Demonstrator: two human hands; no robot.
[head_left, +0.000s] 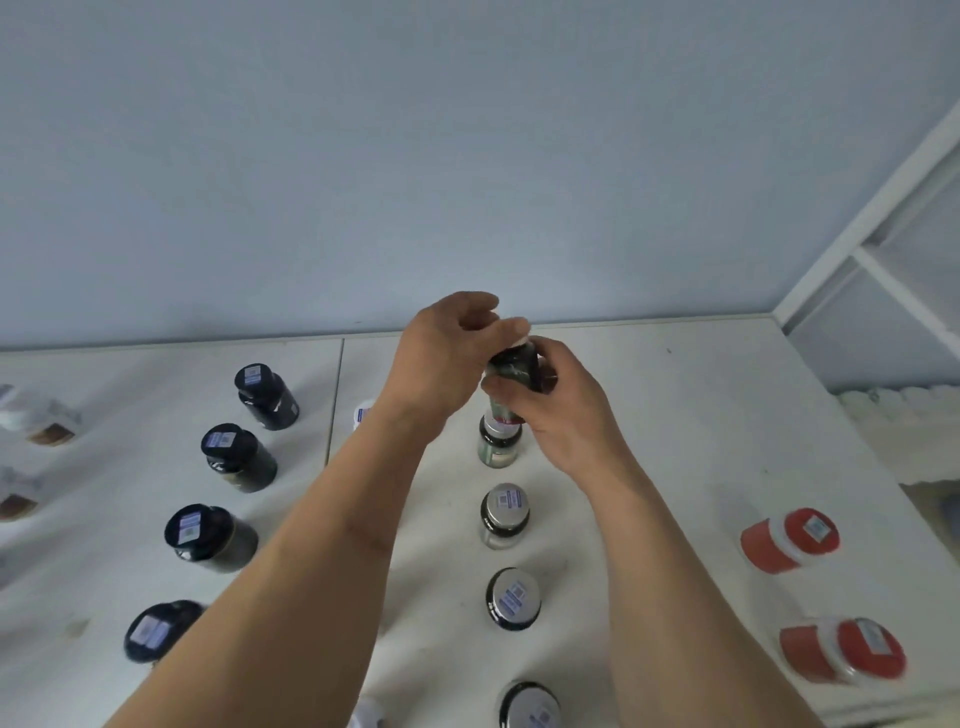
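Item: dark bottle (515, 368), centre of frame, held over the white table (675, 415). Your right hand (563, 415) wraps its body; your left hand (447, 358) pinches its pale top. Directly below: a column of grey-lidded jars (504, 514). Left of frame: black-capped bottles (239, 457). Lower right: two red tubs (789, 540).

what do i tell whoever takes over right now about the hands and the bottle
Left hand: its fingers pinch the white cap of the small dark bottle.
Right hand: grips the bottle's body, holding it in the air over the far end of the centre row of silver-lidded jars on the white table.
Done: bottle is off the table.
Unclear: whether the cap is being loosened or tightened.
Left: probably finish the cap, then set the bottle down.
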